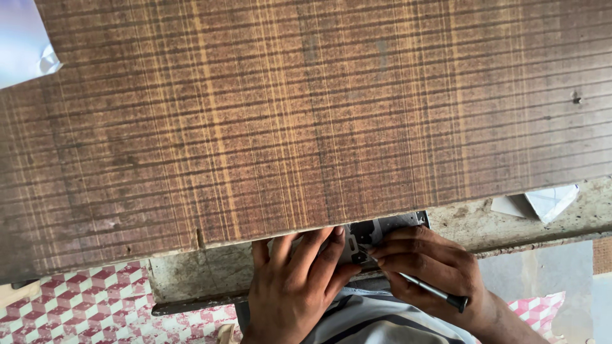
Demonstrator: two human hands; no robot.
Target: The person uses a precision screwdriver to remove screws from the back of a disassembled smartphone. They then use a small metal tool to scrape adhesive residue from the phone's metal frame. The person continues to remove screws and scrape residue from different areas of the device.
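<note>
Working at the near edge of a broad wood-grain board (306,114), with both hands crowded into the narrow strip just below it. Pressing down with the left hand (294,280), fingers spread and flat, fingertips reaching up under the board's edge and lying against a grey metal plate (389,226) that is poking out from beneath the board. Pinching a slim screwdriver (428,290) in the right hand (428,264), fingers bunched tight around the shaft, tip buried among the fingers at the plate, black handle end jutting down and away from the board. Sitting almost touching, the two hands, thumb beside thumb, leaving very little spare room between them. Showing below the board's edge, a worn grey ledge (510,220) running off toward the right, with a scrap of white paper (542,202) lying half tucked under the board. Peeking out below the board on the left, a red-and-white patterned cloth (76,306); catching light above the board's far left corner, a pale sheet (22,41).
</note>
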